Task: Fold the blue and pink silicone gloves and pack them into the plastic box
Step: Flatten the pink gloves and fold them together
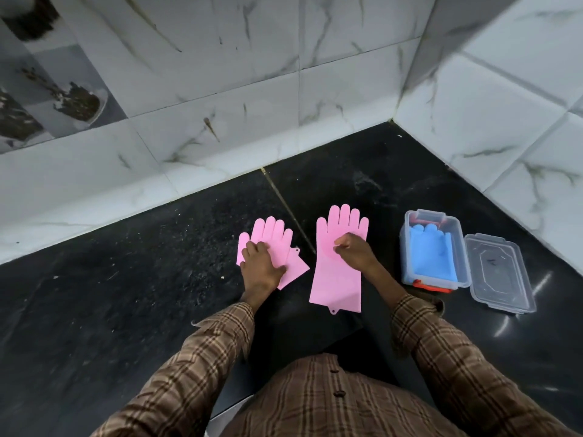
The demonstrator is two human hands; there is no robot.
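Pink gloves (339, 266) awaiting packing; blue gloves (432, 253) are already lying in the plastic box (407, 247).
Left hand (260, 266) is pressing flat on the folded one; right hand (353, 250) is pinching the unfolded one.

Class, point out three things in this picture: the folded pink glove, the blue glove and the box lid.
Folded pink glove (277, 239): head view, on its upper palm below the fingers.
Blue glove (430, 258): head view, on its palm inside the box.
Box lid (498, 274): head view, on its flat middle panel.
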